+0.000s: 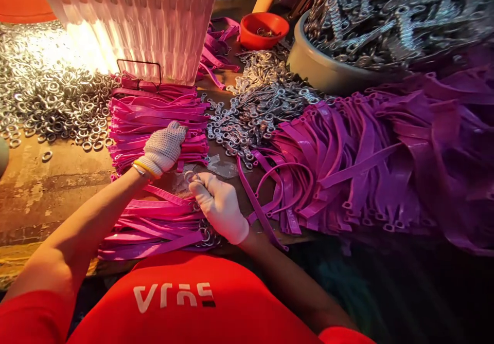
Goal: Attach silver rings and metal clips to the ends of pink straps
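My left hand [164, 146], in a dotted knit glove, is closed with its fingers curled over the stack of pink straps [154, 115]. A short pink strap end [180, 165] hangs just below those fingers. In my right hand [222, 207], gloved in white, a small metal ring [189, 176] is pinched between thumb and fingers. Below the hands, near the table's front edge, lies a bundle of pink straps [154, 223]. Metal rings [208, 235] cluster at that bundle's right end, partly under my right hand.
Loose metal rings [65, 102] are heaped at left beside a lit, corrugated translucent panel [146, 20]. Metal clasp pieces [258, 107] lie mid-table. A large tub [324, 58] overflows with metal parts near a red bowl [264, 30]. Purple straps [347, 169] cover the right side.
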A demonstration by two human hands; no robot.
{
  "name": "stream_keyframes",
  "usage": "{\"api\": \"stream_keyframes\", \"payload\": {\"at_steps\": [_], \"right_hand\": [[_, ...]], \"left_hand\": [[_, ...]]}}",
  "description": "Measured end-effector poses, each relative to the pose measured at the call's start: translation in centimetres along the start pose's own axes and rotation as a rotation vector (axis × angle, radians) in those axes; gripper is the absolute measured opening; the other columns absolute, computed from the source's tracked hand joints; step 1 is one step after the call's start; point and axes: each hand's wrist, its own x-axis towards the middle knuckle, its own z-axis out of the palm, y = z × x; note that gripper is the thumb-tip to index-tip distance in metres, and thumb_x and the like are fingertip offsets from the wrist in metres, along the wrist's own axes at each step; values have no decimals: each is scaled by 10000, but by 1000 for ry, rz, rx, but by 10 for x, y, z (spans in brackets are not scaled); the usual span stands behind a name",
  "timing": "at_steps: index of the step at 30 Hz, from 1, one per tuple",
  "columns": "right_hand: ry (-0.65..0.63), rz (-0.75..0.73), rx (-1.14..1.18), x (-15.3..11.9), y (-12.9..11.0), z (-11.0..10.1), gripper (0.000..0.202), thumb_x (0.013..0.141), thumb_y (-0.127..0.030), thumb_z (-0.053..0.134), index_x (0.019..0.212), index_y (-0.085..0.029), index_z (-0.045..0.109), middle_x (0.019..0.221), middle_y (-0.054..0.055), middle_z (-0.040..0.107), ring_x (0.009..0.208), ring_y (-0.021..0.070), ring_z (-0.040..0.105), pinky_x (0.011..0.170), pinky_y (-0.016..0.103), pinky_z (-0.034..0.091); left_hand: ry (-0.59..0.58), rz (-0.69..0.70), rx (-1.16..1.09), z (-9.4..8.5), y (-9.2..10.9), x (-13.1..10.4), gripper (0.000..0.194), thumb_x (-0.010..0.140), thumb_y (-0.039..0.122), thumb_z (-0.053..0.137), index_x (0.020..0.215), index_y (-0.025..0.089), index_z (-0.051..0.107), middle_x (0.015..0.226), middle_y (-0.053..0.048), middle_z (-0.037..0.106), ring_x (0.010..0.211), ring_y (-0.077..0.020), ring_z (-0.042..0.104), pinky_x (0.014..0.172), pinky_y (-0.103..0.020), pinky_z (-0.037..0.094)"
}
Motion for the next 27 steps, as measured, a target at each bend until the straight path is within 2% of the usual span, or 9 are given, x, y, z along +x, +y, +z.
{"api": "stream_keyframes", "payload": {"at_steps": [3, 6, 9, 12, 14, 17, 20, 24, 27], "right_hand": [[-33, 28, 53, -2, 0, 0, 276, 1016, -374, 468, 1070, -199, 675, 932, 46, 745, 822, 168, 683, 758, 255, 494], [-44, 70, 57, -3, 1, -4, 320, 1014, -341, 466, 1240, -193, 638, 1055, 69, 763, 927, 186, 707, 830, 268, 515], [-45, 4, 10, 0, 3, -5, 336, 1016, -307, 446, 1283, -200, 620, 1143, 84, 750, 1062, 211, 689, 959, 315, 502], [-26, -128, -66, 5, 2, -2, 333, 1009, -257, 425, 1270, -218, 627, 1213, 85, 725, 1134, 217, 657, 1024, 343, 474], [-33, -177, -124, 7, -3, 1, 339, 1008, -231, 418, 1278, -206, 622, 1197, 91, 726, 1095, 210, 663, 990, 327, 481], [-106, -225, -293, 8, -13, 6, 320, 1017, -228, 420, 1240, -172, 641, 1080, 102, 744, 963, 215, 672, 886, 320, 472], [-174, -305, -511, 4, -22, 9, 285, 1009, -206, 422, 1129, -160, 676, 909, 97, 724, 833, 216, 634, 776, 323, 416], [-162, -367, -729, -8, -23, 15, 263, 993, -185, 418, 1039, -153, 675, 787, 90, 658, 699, 216, 543, 659, 345, 321], [-176, -351, -734, -15, -22, 16, 273, 1005, -186, 400, 1067, -150, 663, 804, 93, 665, 717, 221, 557, 672, 348, 334]], "left_hand": [[-92, -56, 130, 1, 7, 13, 396, 990, 166, 377, 1301, 123, 617, 1245, -212, 606, 885, -276, 703, 718, -364, 501], [-21, -37, 42, -3, 6, 3, 341, 964, 149, 411, 1174, 106, 676, 1171, -207, 636, 871, -286, 692, 696, -353, 485], [49, -47, -371, -12, 2, -27, 223, 949, 234, 512, 1002, 125, 699, 907, -115, 683, 740, -212, 649, 635, -290, 459], [-41, -201, -878, -24, 3, -69, 220, 923, 371, 595, 903, 162, 659, 608, -2, 571, 482, -118, 481, 474, -232, 365], [-102, -321, -1109, -28, 8, -94, 260, 900, 431, 630, 848, 176, 627, 529, 34, 486, 420, -89, 378, 417, -214, 293], [-136, -445, -1304, -29, 18, -123, 320, 883, 483, 645, 790, 184, 582, 531, 48, 442, 412, -75, 331, 395, -206, 254], [-149, -438, -1243, -24, 24, -139, 330, 911, 475, 597, 756, 187, 560, 523, 46, 433, 415, -84, 344, 401, -212, 254], [-87, -216, -861, -12, 25, -152, 184, 857, 288, 639, 711, 181, 603, 627, -4, 574, 562, -124, 452, 547, -232, 361], [-91, -126, -833, -2, 21, -160, 84, 832, 216, 621, 765, 186, 662, 773, -32, 668, 707, -171, 556, 690, -258, 433]]}}
